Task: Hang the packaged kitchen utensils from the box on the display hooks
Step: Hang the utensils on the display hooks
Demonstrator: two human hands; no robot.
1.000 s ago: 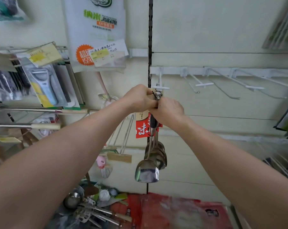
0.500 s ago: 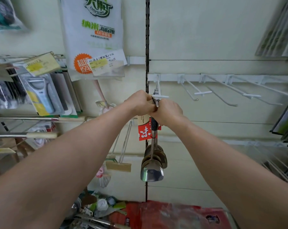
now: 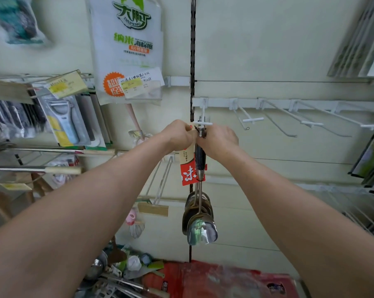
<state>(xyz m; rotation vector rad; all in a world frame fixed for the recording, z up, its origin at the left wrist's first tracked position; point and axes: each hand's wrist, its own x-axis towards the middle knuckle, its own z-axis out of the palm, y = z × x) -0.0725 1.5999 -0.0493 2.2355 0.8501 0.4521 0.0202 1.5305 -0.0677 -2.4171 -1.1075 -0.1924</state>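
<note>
While both hands work at the tip of the display hook (image 3: 202, 124), I log the step in hand as threading a packaged utensil onto that hook, hang not yet confirmed.

Item: packaged utensil (image 3: 200, 157), dark handle, red backing card (image 3: 190, 172), its head among several stacked steel heads (image 3: 200, 229) below.
Position: hangs straight down from between my two hands, top end at the hook tip, well above the box (image 3: 224, 280).

Grip, left hand (image 3: 177, 134): fingers curled, pinching the card's upper edge, left of the handle.
Grip, right hand (image 3: 221, 139): fingers curled round the top of the handle, on its right.
Note: both grips sit at the very top, and all the weight hangs beneath them.

Hang hole past the white crossbar tip: cannot tell, since the fingers hide it.

Next move, by my judgement: slide the hole over the tip and back along the wire toward the rail (image 3: 289, 103). I then ease both hands off once the hook carries the weight. Further hooks (image 3: 252, 120) sit along the same rail to the right.
</note>
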